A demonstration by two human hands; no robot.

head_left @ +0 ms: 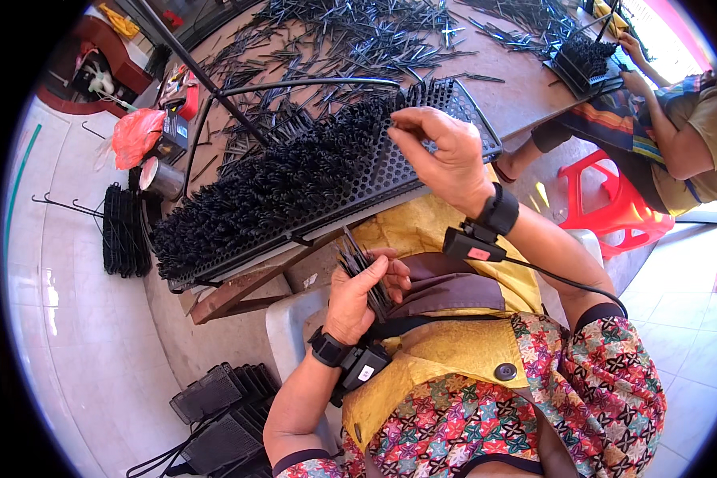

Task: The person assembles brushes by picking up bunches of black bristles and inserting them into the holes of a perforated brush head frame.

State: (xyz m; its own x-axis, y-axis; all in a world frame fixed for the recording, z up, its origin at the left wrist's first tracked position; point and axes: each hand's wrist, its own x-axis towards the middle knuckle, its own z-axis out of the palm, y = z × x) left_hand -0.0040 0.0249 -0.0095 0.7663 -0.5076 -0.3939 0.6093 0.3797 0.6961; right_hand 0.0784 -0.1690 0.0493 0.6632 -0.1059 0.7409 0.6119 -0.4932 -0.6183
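Note:
My left hand (362, 291) grips a bundle of thin black metal pins (362, 267) above my lap, their ends fanning up toward the table edge. My right hand (442, 155) is raised over a black perforated tray (446, 103), fingertips pinched at one pin at the edge of the filled part. Most of the tray is packed with upright black pins (279, 183); only its right end shows bare holes. Each wrist carries a black strap with a small device.
Loose black pins (358, 40) lie scattered over the brown table behind the tray. Another person (677, 127) on a red stool works at a second tray at top right. Stacked black trays (223, 414) sit on the floor; an orange bag (135, 135) lies at left.

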